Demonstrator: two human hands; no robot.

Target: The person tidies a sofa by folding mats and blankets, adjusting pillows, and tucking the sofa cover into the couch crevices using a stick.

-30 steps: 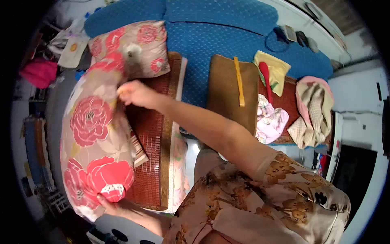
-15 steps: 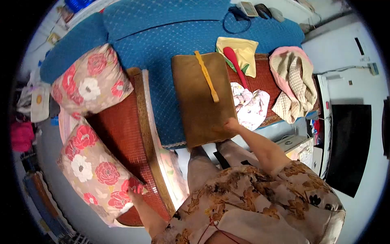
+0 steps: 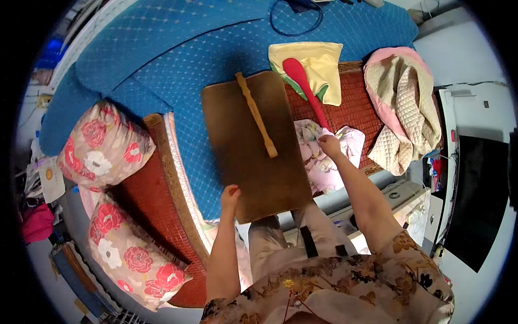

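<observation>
A brown rectangular mat [image 3: 270, 181] lies on the blue sofa in front of my legs, with a long knobbly yellow-brown stick [image 3: 257, 116] on top. At its left edge, my left hand [image 3: 231, 198] has curled fingers closed on the border. A red long-handled paddle [image 3: 307, 89] rests with its broad head on a yellow cloth [image 3: 331, 56]. My right hand [image 3: 330, 146] is closed at the handle's lower end, over a white and pink printed cloth [image 3: 350, 143]; its fingertips are small and partly hidden.
Two flowered pillows [image 3: 102, 148] sit on the red woven seat mat at left. A pink and beige quilted cloth [image 3: 407, 108] lies at right. Beyond it stands a black screen [image 3: 477, 200]. The sofa [image 3: 178, 59] curves across the back, with a dark blue cord [image 3: 275, 24] on it.
My left hand has left the lower flowered pillow and come to the brown mat's left edge. My right hand has moved from the mat's right side to the red paddle's handle end.
</observation>
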